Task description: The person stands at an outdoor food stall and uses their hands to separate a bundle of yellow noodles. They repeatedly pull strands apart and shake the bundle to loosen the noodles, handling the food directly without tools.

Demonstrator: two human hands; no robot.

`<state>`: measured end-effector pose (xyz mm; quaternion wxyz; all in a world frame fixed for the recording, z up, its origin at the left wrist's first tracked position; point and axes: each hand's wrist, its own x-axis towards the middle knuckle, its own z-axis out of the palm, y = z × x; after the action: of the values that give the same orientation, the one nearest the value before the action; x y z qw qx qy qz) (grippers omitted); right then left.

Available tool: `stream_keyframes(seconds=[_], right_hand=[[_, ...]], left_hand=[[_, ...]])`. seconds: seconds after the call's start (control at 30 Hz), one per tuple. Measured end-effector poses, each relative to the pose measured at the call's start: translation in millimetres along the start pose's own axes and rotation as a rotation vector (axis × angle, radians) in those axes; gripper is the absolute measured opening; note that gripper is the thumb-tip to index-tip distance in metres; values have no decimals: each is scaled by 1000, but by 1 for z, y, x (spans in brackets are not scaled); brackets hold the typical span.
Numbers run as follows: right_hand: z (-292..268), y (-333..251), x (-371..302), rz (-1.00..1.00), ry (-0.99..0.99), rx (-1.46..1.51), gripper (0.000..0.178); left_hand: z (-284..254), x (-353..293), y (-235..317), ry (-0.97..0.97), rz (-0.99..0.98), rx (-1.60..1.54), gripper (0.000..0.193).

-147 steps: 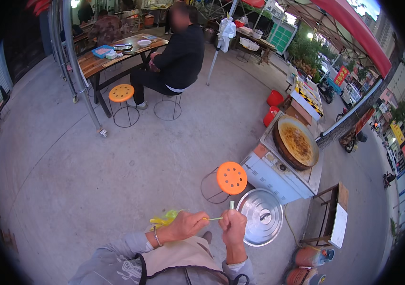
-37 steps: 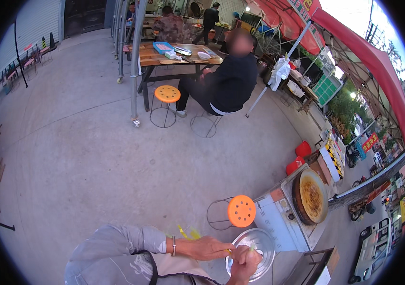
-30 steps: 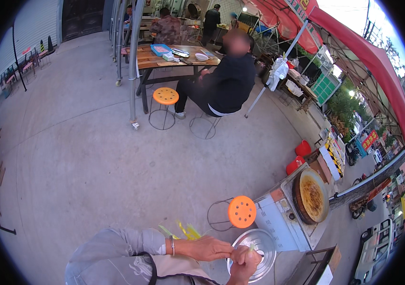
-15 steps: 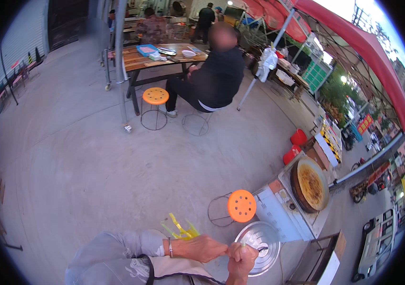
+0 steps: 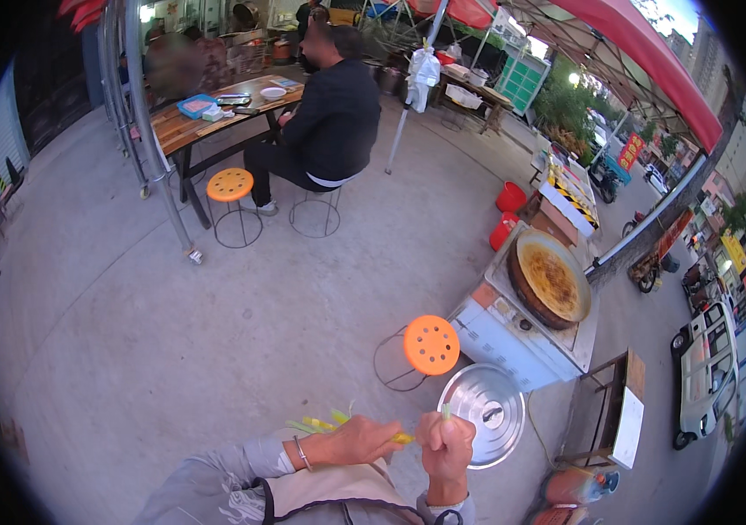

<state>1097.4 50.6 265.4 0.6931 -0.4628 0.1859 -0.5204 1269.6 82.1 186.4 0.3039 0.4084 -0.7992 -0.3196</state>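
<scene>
My left hand [image 5: 360, 440], a bracelet at its wrist, is closed around a bunch of yellow-green leafy stalks [image 5: 320, 423], whose loose ends poke out on its left side. A short yellow piece shows between its fingertips and my right hand [image 5: 445, 446]. That right hand is a fist held close beside the left, with a pale green stalk end [image 5: 445, 409] sticking up from its top. Whether both hands grip the same stalks cannot be seen. Both hands are in front of my apron, near a round metal lid [image 5: 486, 418] lying beyond the right fist.
An orange stool [image 5: 431, 345] stands ahead of the lid, beside a metal stove [image 5: 513, 337] carrying a large browned pan [image 5: 549, 278]. A low bench [image 5: 622, 411] is at the right. Farther off, a person [image 5: 333, 114] sits at a wooden table [image 5: 189, 128].
The view has turned, so the table and stove sit farther left and the stove higher. My hands have parted slightly, showing yellow between them; the stalk ends at the left now lie lower.
</scene>
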Motion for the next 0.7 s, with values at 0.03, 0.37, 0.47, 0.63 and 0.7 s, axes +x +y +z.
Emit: stream_keyframes(seconds=[0.03, 0.37, 0.47, 0.63, 0.7], right_hand=[[-1, -1, -2, 6, 5, -33, 38], [-4, -18, -7, -41, -11, -106, 39], [-2, -21, -11, -23, -2, -133, 40], [-3, -32, -14, -4, 55, -158, 41], [-9, -34, -14, -6, 28, -197, 42]], left_hand=[[-1, 2, 2, 11, -27, -36, 26], [-6, -5, -6, 74, -30, 1, 25], [4, -8, -13, 67, -45, 15, 24], [6, -3, -14, 137, -60, -90, 16], [8, -11, -23, 145, -140, -178, 11]])
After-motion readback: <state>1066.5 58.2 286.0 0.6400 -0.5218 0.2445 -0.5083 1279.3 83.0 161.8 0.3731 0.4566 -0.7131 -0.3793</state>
